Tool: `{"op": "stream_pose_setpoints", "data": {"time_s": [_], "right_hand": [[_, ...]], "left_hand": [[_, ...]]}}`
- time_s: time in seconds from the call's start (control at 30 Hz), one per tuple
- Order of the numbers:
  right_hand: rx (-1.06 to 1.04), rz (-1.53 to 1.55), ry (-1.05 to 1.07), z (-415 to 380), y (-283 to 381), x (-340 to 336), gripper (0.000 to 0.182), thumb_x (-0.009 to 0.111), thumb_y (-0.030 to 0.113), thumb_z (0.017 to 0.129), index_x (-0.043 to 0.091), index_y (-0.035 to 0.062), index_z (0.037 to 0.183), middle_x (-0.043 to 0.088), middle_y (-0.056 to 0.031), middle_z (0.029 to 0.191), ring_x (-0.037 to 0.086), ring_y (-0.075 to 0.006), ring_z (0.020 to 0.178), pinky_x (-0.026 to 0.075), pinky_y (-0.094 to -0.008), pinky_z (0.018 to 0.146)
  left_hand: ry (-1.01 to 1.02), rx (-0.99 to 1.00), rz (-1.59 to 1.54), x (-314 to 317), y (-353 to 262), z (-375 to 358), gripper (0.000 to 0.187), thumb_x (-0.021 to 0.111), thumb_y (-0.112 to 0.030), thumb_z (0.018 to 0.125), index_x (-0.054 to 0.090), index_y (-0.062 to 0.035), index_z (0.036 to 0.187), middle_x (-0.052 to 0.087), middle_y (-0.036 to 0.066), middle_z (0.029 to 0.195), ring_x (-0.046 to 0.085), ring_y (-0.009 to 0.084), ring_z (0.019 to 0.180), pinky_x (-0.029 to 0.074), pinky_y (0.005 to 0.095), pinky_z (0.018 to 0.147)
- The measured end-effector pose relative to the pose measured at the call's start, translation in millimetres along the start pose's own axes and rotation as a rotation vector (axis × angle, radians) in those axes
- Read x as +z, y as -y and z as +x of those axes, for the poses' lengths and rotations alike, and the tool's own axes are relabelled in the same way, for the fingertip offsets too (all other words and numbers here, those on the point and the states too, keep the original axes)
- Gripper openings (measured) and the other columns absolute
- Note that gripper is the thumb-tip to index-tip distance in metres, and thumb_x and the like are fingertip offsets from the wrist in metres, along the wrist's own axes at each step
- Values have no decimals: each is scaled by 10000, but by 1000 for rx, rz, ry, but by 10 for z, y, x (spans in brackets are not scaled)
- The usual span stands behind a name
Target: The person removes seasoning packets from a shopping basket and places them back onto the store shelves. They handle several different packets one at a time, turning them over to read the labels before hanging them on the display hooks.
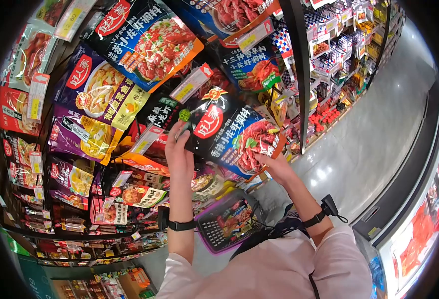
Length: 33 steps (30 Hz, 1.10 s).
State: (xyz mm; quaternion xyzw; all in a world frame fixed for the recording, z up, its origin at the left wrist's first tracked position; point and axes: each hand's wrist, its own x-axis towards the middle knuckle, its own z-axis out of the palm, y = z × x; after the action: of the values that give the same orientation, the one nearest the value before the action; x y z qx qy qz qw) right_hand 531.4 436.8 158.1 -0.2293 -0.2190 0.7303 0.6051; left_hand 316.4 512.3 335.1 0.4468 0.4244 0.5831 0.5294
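A black and blue crayfish seasoning pouch (237, 134), with a red oval logo and a picture of red crayfish, is tilted in front of the shelf. My right hand (273, 167) grips its lower right corner, the thumb lying over the printed front. At the pouch's left edge, beside a round green sticker (184, 115), my left hand (178, 142) has its fingers closed on the side; its fingertips are partly hidden. Right behind sit another crayfish seasoning pouch (152, 42) and a black pouch (160, 110) with green trim.
Purple pouches (100, 84) and price tags (192, 83) fill the shelf on the left. A purple-rimmed basket (203, 238) holding packets is below my arms. Grey floor (349, 134) stretches to the right, alongside a freezer case (414, 239). A black shelf post (299, 70) stands near the pouch.
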Motion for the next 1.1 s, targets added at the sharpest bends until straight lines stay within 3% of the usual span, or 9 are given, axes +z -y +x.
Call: {"op": "stream_pose_setpoints", "data": {"time_s": [0.03, 0.17, 0.3, 0.4, 0.57, 0.67, 0.7, 0.77, 1.1], "right_hand": [[-25, -24, -32, -38, -18, 8, 503, 700, 25, 864, 510, 44, 1330, 626, -46, 1219, 619, -178, 1093, 518, -359, 896], [-62, -4, 11, -138, -72, -66, 513, 698, 17, 855, 502, 40, 1328, 619, -47, 1223, 610, -176, 1092, 512, -356, 891], [-107, 59, 15, -121, 42, -88, 587, 675, 6, 832, 445, 36, 1371, 593, -55, 1247, 590, -189, 1098, 506, -370, 891], [-102, 109, 37, -140, 156, -21, 571, 673, 4, 832, 456, 28, 1359, 595, -61, 1246, 582, -196, 1121, 498, -373, 915], [-171, -265, 25, -156, 76, 49, 480, 665, 53, 891, 488, 17, 1336, 608, -44, 1227, 581, -135, 1090, 478, -327, 938], [-64, -267, 83, -247, -77, -15, 561, 693, 53, 868, 468, 15, 1380, 597, -50, 1282, 562, -177, 1175, 434, -358, 1025], [-73, -279, 63, -304, -122, 6, 425, 666, 68, 896, 541, 30, 1300, 639, -25, 1159, 595, -116, 1039, 486, -315, 907], [16, -236, 65, -317, -205, -88, 506, 669, 54, 888, 484, 23, 1358, 607, -47, 1248, 571, -162, 1141, 451, -352, 988], [-63, 199, -23, -179, -18, -17, 449, 609, 37, 919, 472, 14, 1346, 597, -92, 1295, 584, -216, 1182, 451, -399, 1026]], "left_hand": [[-50, -11, -18, 33, -21, 34, 358, 620, -14, 925, 560, 19, 1277, 639, 114, 1208, 639, 175, 1047, 519, 296, 869], [19, 64, 206, 56, -38, 211, 271, 657, 7, 897, 632, 36, 1166, 670, 71, 1033, 655, 124, 872, 528, 237, 775], [141, 225, 774, 96, -104, 387, 298, 745, -77, 847, 672, 38, 1112, 645, 47, 958, 596, 102, 786, 484, 229, 745], [119, 388, 1045, 191, -142, 437, 297, 724, -85, 883, 652, 58, 1133, 659, 32, 917, 583, 68, 824, 478, 228, 750], [246, 315, 935, 85, 22, 410, 171, 748, -97, 833, 653, 13, 922, 629, 25, 814, 568, 90, 739, 472, 252, 710], [294, 103, 980, -99, 151, 341, 157, 750, -85, 833, 650, 11, 907, 612, -4, 774, 550, 67, 715, 464, 235, 677], [294, 96, 999, -145, 164, 326, 160, 748, -88, 838, 656, 15, 919, 620, -3, 778, 555, 64, 718, 468, 234, 678], [288, 75, 1035, -178, 167, 276, 167, 745, -94, 849, 669, 22, 942, 635, 1, 786, 566, 58, 725, 474, 231, 679], [121, 368, 965, 205, 2, 243, 168, 644, -70, 940, 633, 33, 1072, 675, 39, 923, 597, 72, 840, 479, 235, 764]]}}
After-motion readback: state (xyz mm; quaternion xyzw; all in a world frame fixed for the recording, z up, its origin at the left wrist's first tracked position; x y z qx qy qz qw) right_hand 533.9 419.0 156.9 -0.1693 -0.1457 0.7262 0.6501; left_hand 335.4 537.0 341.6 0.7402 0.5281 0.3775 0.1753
